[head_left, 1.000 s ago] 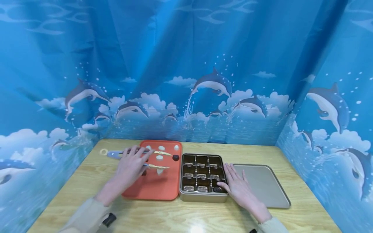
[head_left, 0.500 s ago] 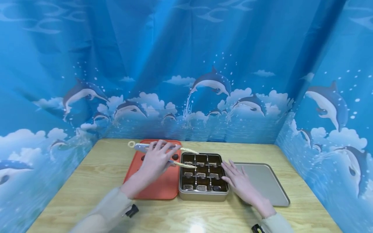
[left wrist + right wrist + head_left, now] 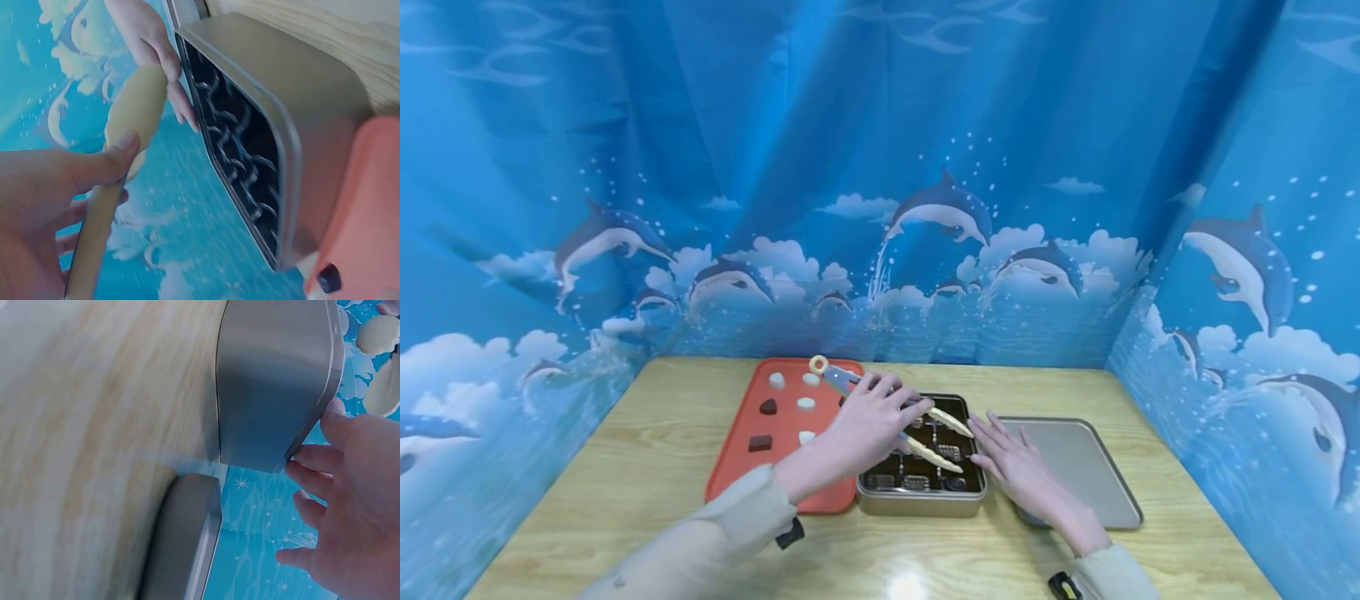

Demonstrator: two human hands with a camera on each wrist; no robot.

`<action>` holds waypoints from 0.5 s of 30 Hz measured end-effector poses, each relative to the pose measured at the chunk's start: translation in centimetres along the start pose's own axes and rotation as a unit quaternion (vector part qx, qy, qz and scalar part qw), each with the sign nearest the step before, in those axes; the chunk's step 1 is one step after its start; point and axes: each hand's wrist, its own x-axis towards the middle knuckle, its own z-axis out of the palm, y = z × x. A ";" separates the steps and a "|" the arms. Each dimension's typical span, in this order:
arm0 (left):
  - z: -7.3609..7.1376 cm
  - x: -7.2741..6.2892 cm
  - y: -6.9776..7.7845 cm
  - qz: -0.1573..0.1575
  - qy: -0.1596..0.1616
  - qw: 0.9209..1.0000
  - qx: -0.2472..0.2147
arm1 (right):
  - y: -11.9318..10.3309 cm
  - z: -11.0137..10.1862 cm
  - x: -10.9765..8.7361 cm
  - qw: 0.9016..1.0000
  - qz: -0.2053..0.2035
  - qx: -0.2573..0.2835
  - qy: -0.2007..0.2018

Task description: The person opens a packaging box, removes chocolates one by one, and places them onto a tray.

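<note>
My left hand (image 3: 872,421) grips a pair of tongs (image 3: 934,456) with grey-blue arms, cream tips and a ring at the back end. Both tips stand apart above a divided metal tin (image 3: 921,505), with nothing seen between them. One dark chocolate piece (image 3: 955,483) lies in the tin's front right compartment; the left hand hides part of the other compartments. In the left wrist view, the thumb presses a tong arm (image 3: 100,231) just behind its cream tip. My right hand (image 3: 1018,475) rests its fingertips at the tin's right rim, fingers extended.
Left of the tin lies a red board (image 3: 737,475) bearing several white pieces (image 3: 806,404) and dark pieces (image 3: 760,443), some behind the left arm. A flat metal lid (image 3: 1075,467) lies on the wooden table (image 3: 647,467) at the right. A dolphin-print curtain (image 3: 880,208) surrounds the table.
My left hand has carried the spread tongs rightward from over the red board to over the tin. The right thumb has drawn back slightly from the tin's front corner.
</note>
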 end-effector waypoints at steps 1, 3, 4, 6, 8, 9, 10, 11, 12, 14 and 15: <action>-0.1 0.3 0.3 0.006 -0.003 1.000 0.004 | 0.0 0.0 0.0 1.000 0.001 0.002 -0.001; -0.2 0.9 0.9 0.019 -0.012 1.000 0.021 | 0.0 0.1 0.0 1.000 0.000 0.003 0.000; -0.2 1.1 1.2 0.025 -0.014 0.999 0.029 | 0.0 0.1 0.0 1.000 0.001 0.004 0.000; -0.3 1.5 1.6 0.032 -0.021 0.998 0.047 | 0.1 0.1 0.0 1.000 -0.001 0.003 0.000; -0.4 2.0 1.9 0.038 -0.029 0.997 0.064 | 0.1 0.2 0.0 1.000 -0.002 0.001 -0.001; -0.5 2.2 2.1 0.039 -0.032 0.996 0.070 | 0.0 0.1 0.0 1.000 -0.002 0.000 -0.001; -0.6 2.3 2.2 0.041 -0.035 0.996 0.075 | 0.0 0.1 0.0 1.000 -0.002 -0.001 -0.001; -0.7 2.5 2.3 0.041 -0.036 0.995 0.079 | 0.0 0.1 0.0 1.000 -0.003 -0.003 -0.001; -0.9 2.7 2.4 0.042 -0.039 0.995 0.082 | 0.0 0.1 -0.1 1.000 -0.004 -0.005 -0.001; -1.0 3.0 2.7 0.046 -0.040 0.994 0.091 | 0.0 0.1 -0.1 1.000 -0.004 -0.005 -0.001; -1.1 3.1 2.8 0.048 -0.042 0.994 0.094 | 0.0 0.1 -0.1 1.000 -0.003 -0.005 -0.002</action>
